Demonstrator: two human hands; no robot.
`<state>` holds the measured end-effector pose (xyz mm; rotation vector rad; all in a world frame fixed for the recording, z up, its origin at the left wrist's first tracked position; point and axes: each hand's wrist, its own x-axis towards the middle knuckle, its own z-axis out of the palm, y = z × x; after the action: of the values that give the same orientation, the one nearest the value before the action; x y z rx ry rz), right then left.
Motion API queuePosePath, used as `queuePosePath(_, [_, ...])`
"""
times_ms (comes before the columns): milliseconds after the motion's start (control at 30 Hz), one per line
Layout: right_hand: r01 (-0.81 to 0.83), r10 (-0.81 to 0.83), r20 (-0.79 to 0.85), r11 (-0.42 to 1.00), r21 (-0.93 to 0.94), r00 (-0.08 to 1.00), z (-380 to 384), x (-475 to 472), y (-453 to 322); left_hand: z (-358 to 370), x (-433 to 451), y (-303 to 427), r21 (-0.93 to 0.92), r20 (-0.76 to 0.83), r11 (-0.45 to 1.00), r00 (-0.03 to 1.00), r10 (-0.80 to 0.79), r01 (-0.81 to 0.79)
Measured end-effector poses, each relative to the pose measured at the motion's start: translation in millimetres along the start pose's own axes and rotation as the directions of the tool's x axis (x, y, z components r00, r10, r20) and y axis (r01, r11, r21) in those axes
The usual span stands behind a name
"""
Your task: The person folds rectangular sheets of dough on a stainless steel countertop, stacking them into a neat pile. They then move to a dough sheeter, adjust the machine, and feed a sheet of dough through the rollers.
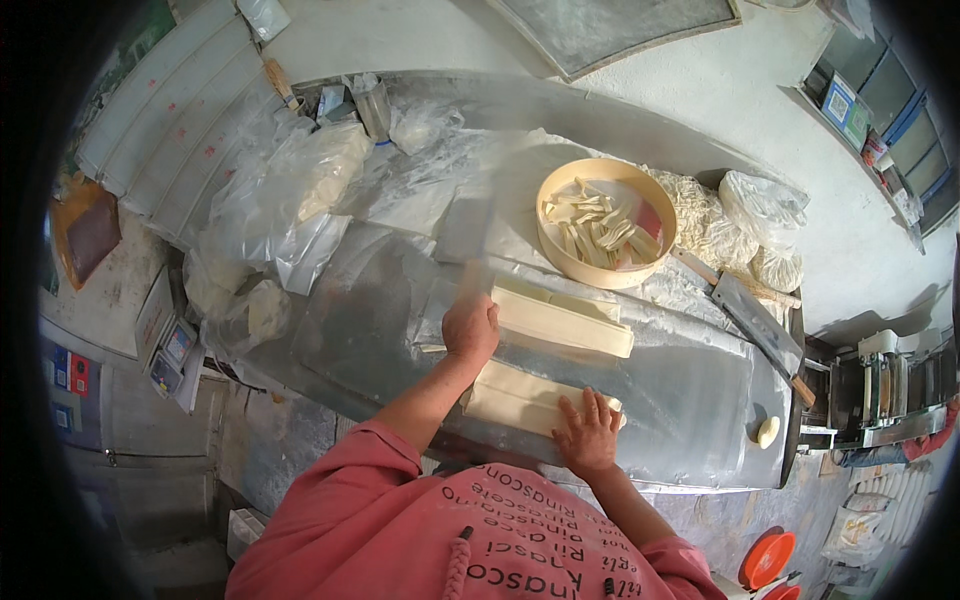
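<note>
Both of my hands are over the metal worktop (675, 390). My left hand (471, 326) grips the handle of a motion-blurred tool, apparently a broad-bladed knife (466, 223), pointing away from me. Just right of that hand lies a folded, layered dough sheet (559, 319). Nearer to me, my right hand (589, 431) rests with fingers spread on the right end of a second folded dough sheet (510, 390). Beyond the sheets stands a round sieve with a pale rim (551, 255), holding cut dough strips (600, 229).
A large two-handled knife (757, 319) lies at the right, near a small dough piece (767, 433). Behind are a heap of noodles (686, 206) and plastic bags (763, 208). Plastic-wrapped dough (330, 176) sits at the left. Part of another person (926, 442) shows far right by a machine (885, 382).
</note>
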<state>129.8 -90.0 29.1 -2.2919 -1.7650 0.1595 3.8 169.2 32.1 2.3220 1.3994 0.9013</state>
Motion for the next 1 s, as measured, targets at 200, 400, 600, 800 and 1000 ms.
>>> queuePosePath(200, [0.014,-0.014,-0.016,1.0,0.004,1.0,1,0,2,2,1,2,0.064,-0.016,0.997,0.999,0.052,-0.05])
queuePosePath(400, [-0.011,0.011,0.031,1.0,-0.012,0.999,-8,5,-2,4,4,0,0.08,0.047,0.99,0.993,0.112,-0.115])
queuePosePath(600, [-0.007,0.007,0.006,1.0,0.014,1.0,2,13,6,-1,7,5,0.059,0.037,0.997,0.999,0.039,-0.041])
queuePosePath(800, [-0.016,0.016,0.017,1.0,0.016,1.0,5,16,7,1,10,3,0.077,-0.011,0.984,0.987,0.162,-0.161])
queuePosePath(1000, [-0.026,0.025,0.025,1.0,0.017,0.999,4,17,5,6,4,-1,0.056,-0.037,0.994,0.994,0.099,-0.097])
